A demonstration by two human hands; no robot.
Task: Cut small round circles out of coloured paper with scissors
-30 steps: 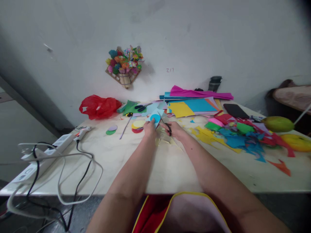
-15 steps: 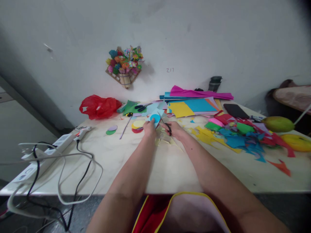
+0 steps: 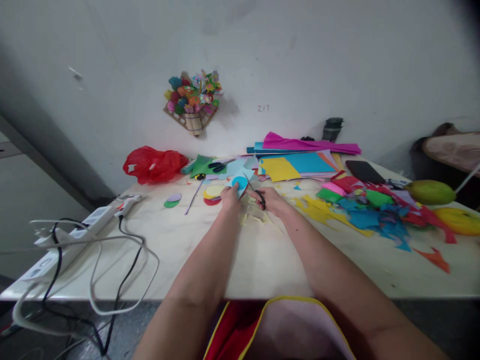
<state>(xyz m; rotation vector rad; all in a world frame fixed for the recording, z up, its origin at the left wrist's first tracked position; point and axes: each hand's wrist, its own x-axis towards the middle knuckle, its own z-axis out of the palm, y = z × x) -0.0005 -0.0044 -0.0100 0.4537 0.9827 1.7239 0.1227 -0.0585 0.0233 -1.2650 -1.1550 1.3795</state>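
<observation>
My left hand (image 3: 230, 195) pinches a bright blue paper circle (image 3: 239, 183) together with a light blue sheet beneath it. Scissors (image 3: 259, 197) are in my right hand (image 3: 270, 200), with their blades pointing up and left beside the held paper. Just left of my left hand lie yellow, cream and red paper circles (image 3: 213, 192). Farther left, a lilac and a green circle (image 3: 173, 201) overlap. Pale cream scraps (image 3: 255, 215) lie on the table under my hands.
A power strip (image 3: 71, 245) with loose cables covers the left edge. Behind are a red bag (image 3: 154, 165), dark scissors (image 3: 218, 166) and coloured sheets (image 3: 279, 169). Paper scraps (image 3: 367, 210), a phone (image 3: 364, 171) and fruit (image 3: 430, 192) are at right.
The scissor blades look slightly more spread beside the blue paper. Both hands stay almost where they were.
</observation>
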